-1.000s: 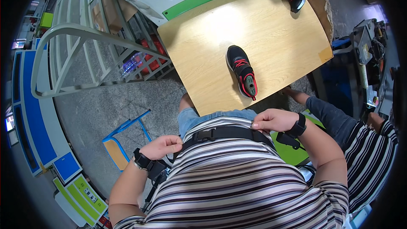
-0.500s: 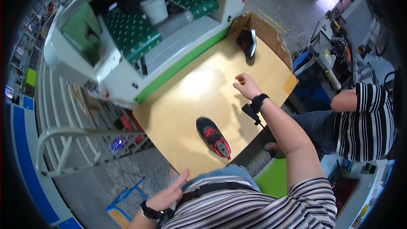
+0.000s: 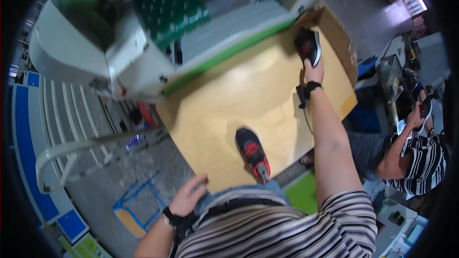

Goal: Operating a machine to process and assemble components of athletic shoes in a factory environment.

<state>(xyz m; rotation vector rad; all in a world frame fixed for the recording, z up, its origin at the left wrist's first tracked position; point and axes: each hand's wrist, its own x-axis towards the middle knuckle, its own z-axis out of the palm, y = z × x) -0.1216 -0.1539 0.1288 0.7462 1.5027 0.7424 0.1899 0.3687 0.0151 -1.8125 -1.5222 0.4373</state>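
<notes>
At the far right of the wooden board (image 3: 215,110), a black sneaker (image 3: 308,45) with a white sole and red marks stands against the cardboard. My right hand (image 3: 313,70), arm stretched out, is closed at its near end; the fingertips are partly hidden by the shoe. A second black sneaker (image 3: 251,150), with red laces and a red collar, lies near the board's front edge, toe pointing away from me. My left hand (image 3: 188,198) hangs beside my waist by the board's near left corner. Its fingers are spread and it holds nothing.
Beyond the board stands a white and green machine (image 3: 229,24) with green studded pads. A metal rail (image 3: 95,141) and a blue frame (image 3: 136,200) are on the left. Cardboard (image 3: 342,43) walls the right end. At right, a co-worker's hands (image 3: 416,117) hold a shoe.
My right hand has reached forward from above the board to the far sneaker and closed on it. My left hand stays low. The view has shifted, and the co-worker's hands now show.
</notes>
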